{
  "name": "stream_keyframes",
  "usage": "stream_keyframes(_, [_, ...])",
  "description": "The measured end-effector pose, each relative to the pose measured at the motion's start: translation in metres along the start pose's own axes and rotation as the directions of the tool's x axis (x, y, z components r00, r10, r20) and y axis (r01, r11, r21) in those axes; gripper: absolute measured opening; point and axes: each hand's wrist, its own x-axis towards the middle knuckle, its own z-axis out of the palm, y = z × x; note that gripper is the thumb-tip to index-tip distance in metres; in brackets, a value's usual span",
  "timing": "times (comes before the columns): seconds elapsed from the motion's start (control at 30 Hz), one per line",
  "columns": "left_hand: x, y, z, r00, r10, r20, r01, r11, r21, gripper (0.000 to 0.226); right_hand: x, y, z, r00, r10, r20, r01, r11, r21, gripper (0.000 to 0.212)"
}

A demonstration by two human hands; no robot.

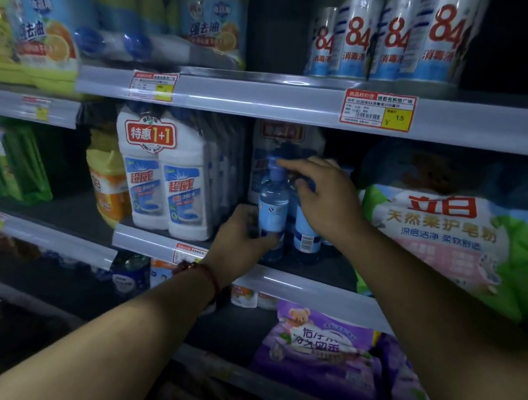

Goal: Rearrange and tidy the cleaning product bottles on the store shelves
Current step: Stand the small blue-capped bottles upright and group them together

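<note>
The left hand (243, 233) gripped the lower body of a blue bottle (273, 204) standing at the front of the middle shelf (312, 289), while the right hand (321, 196) curled its fingers over that bottle's cap. A second blue bottle (306, 233) stood just beside it, between white twin-pack bottles (166, 183) and a green soap-powder bag (448, 232)

middle shelf (330, 270) | left wall: white twin-pack (166, 186) | right wall: green powder bag (441, 238) | between: blue bottles (273, 207) crowd the slot | above: price rail (266, 100) overhangs | free: bare shelf strip in front of bottles, just beside the bag
</note>
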Motion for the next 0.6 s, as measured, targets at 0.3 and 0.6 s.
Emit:
stream_keyframes(0.3, [-0.001, -0.011, 0.010, 0.998, 0.066, -0.014, -0.066, 0.998, 0.010, 0.042, -0.014, 0.019, 0.009, 0.967, 0.173, -0.186, -0.155, 0.982, 0.107, 0.039])
stream_keyframes(0.6, [-0.001, -0.022, 0.005, 0.996, 0.056, 0.070, -0.052, 0.997, -0.053, 0.045, -0.039, 0.026, 0.016, 0.964, 0.207, -0.164, -0.164, 0.956, 0.243, 0.073])
